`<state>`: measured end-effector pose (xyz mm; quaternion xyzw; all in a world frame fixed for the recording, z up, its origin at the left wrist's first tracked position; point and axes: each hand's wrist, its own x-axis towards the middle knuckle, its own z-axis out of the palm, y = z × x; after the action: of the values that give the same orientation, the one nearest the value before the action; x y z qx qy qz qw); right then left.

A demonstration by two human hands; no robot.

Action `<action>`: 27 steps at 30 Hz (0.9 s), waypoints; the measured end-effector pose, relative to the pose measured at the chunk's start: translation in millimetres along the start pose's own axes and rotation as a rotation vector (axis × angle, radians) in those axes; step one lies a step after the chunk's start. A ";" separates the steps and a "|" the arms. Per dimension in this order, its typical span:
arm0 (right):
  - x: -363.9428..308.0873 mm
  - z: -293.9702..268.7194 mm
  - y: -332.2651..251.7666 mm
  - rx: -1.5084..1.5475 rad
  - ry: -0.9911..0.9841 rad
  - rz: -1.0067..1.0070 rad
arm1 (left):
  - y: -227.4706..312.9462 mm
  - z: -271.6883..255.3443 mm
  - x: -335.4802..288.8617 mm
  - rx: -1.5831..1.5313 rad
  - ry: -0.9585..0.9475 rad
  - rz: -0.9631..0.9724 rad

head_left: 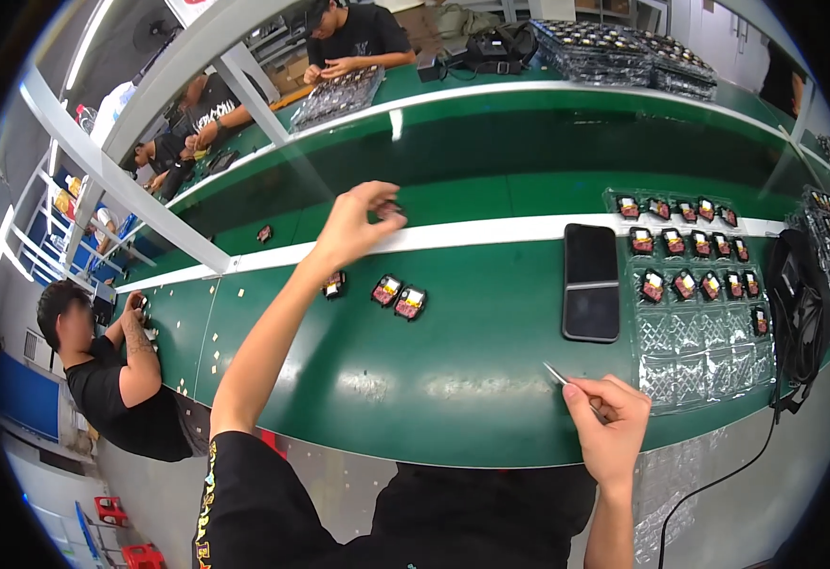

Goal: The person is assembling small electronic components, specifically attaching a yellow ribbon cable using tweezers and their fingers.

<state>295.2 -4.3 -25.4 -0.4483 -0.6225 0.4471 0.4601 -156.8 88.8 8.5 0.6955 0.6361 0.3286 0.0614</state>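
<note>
My left hand (363,226) reaches over the white strip on the green bench, its fingers curled round a small dark module (391,210), which they partly hide. Under my left forearm sits another black module (333,284). Two more, a left one (386,289) and a right one (411,303), lie side by side with white and reddish faces. Near the bench's front edge my right hand (612,427) is closed round slim metal tweezers (555,374), their tip pointing up and left. A clear plastic tray (690,341) to the right holds rows of similar modules, with bare pockets in its lower part.
A black phone-like device (591,313) lies left of the tray. A black bag (802,313) with a cable is at the far right. One module (264,233) rests beyond the strip. A co-worker (121,370) sits at left; others work across the bench behind a white frame (130,175).
</note>
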 end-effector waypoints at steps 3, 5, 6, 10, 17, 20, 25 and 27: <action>0.4 -7.1 -1.9 0.041 0.031 0.066 | 82.6 28.6 -26.8 -0.165 -0.202 0.247; 2.6 -9.1 -1.8 0.060 0.029 0.054 | 129.1 30.4 -52.8 -0.309 -0.467 0.278; 4.0 -8.8 -4.1 0.067 0.017 0.049 | 139.5 34.6 -67.6 -0.338 -0.505 0.300; 9.2 -3.4 -4.9 0.040 -0.035 0.048 | 139.6 51.1 -89.7 -0.460 -0.528 0.320; 8.2 -2.9 -7.7 -0.050 -0.072 -0.023 | 139.1 59.6 -100.8 -0.141 -0.377 0.340; 10.6 1.0 -10.8 -0.061 -0.092 -0.001 | 139.2 58.6 -96.7 -0.138 -0.412 0.347; 20.1 0.0 -9.3 -0.042 -0.219 0.075 | 143.8 62.9 -105.8 -0.277 -0.434 0.229; 24.0 2.8 -12.7 0.075 -0.244 0.110 | 143.3 61.7 -104.7 -0.245 -0.434 0.305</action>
<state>286.4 16.1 -9.5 -0.4065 -0.6311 0.5457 0.3724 -0.1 -13.8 -6.9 0.8246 0.4517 0.2519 0.2293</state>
